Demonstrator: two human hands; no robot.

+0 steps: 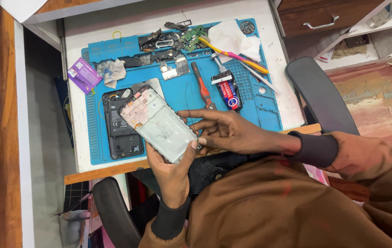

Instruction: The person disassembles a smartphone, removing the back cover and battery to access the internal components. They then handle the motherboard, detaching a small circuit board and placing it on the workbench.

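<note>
head view: looking straight down at a seated person in a brown top with dark cuffs.
tabletop (113, 20): white, scuffed, with a wooden front edge; a wooden drawer with a metal handle lies to the upper right.
chair (317, 94): black padded armrests on either side of the person.
mat (182, 92): blue rubbery work mat with moulded trays along its top edge, covering most of the tabletop.
phone body (118, 126): black, opened, battery showing, lying flat on the mat's left part, partly hidden by the frame held over it.
display frame (159, 124): pale grey, flat rectangular phone frame, tilted, held above the mat's lower edge, over the phone body.
left hand (170, 172): holds the frame from below; fingers wrapped round its lower end, thumb on the edge.
right hand (228, 131): fingers spread, tips touching the frame's right edge.
glue tube (227, 89): dark with red and blue label, on the mat near the right hand.
pliers (201, 85): red-handled, just beside the tube.
toothbrush (235, 56): yellow and pink, resting on a white tissue.
circuit parts (177, 39): small boards and brackets scattered along the mat's top.
card (83, 75): purple, at the mat's left edge.
</note>
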